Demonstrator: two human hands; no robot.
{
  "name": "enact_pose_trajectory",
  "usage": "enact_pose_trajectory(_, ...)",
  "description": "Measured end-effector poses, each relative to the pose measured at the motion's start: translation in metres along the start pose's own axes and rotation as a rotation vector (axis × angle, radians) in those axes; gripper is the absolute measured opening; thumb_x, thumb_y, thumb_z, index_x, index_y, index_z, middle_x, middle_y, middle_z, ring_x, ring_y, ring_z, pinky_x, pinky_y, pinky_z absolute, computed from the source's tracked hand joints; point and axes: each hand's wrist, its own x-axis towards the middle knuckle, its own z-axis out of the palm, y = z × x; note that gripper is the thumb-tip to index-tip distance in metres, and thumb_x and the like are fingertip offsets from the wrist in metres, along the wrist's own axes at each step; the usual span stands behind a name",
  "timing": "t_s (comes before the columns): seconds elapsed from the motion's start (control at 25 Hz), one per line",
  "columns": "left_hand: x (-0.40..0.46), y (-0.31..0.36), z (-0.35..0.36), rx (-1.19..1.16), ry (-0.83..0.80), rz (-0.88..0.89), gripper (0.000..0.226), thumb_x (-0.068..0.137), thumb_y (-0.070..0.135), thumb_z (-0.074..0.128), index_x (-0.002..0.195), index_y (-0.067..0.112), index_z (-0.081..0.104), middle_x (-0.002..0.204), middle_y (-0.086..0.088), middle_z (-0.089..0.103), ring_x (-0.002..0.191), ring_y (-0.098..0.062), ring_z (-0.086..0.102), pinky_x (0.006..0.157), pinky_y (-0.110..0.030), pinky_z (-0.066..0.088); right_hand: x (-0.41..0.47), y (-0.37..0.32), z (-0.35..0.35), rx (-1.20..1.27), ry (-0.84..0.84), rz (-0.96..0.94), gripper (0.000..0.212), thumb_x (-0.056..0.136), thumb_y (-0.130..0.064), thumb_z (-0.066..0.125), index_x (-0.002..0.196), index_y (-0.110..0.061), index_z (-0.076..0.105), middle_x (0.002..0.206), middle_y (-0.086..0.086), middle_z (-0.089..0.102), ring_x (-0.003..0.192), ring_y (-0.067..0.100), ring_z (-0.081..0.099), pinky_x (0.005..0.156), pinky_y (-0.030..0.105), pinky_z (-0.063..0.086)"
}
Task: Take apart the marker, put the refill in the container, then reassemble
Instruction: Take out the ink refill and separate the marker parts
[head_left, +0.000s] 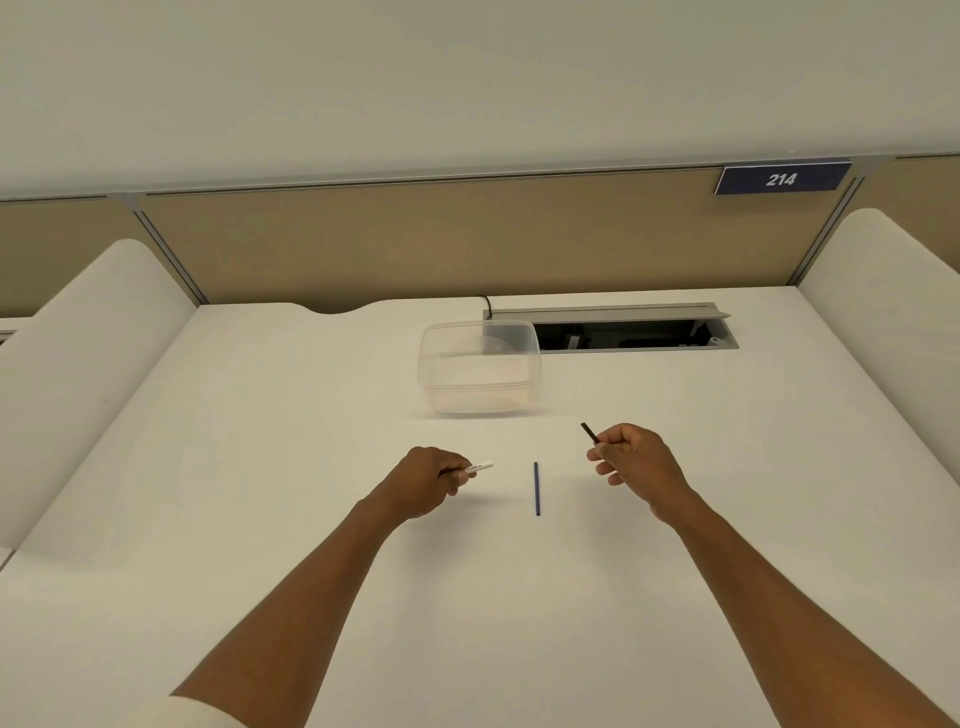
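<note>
Currently left hand (434, 480) grips white marker barrel (479, 467); right hand (631, 460) pinches dark cap piece (589, 432). Blue refill (536, 488) lies on tabletop (260, 467) between the hands. Clear container (479, 366) at 12 o'clock of refill, path unobstructed; open cable tray (623, 332) behind it.

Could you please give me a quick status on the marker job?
Left hand holds white barrel; right hand holds dark end piece. Refill on desk, container empty. Path clear.
</note>
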Motion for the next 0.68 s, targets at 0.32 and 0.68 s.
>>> enact_pose_trajectory(0.32, 0.003, -0.01, 0.009, 0.017, -0.026, -0.02, 0.021, 0.09, 0.016, 0.056, 0.094, 0.026, 0.074, 0.083, 0.009, 0.069, 0.081, -0.014, 0.062, 0.077, -0.033, 0.051, -0.004, 0.001, 0.053, -0.244, 0.048, 0.0, 0.004, 0.082, -0.012, 0.064, 0.083, -0.013, 0.068, 0.069, -0.007, 0.06, 0.062, 0.009, 0.054, 0.054, 0.02, 0.04)
enact_pose_trajectory(0.68, 0.008, -0.018, 0.008, 0.087, -0.005, -0.003, 0.016, 0.091, 0.022, 0.063, 0.099, 0.031, 0.074, 0.086, 0.01, 0.061, 0.081, -0.01, 0.054, 0.067, -0.02, 0.038, 0.006, -0.003, 0.11, -0.513, 0.036, -0.042, 0.01, 0.081, -0.02, 0.06, 0.09, -0.025, 0.059, 0.082, -0.001, 0.066, 0.07, 0.024, 0.066, 0.064, 0.029, 0.051)
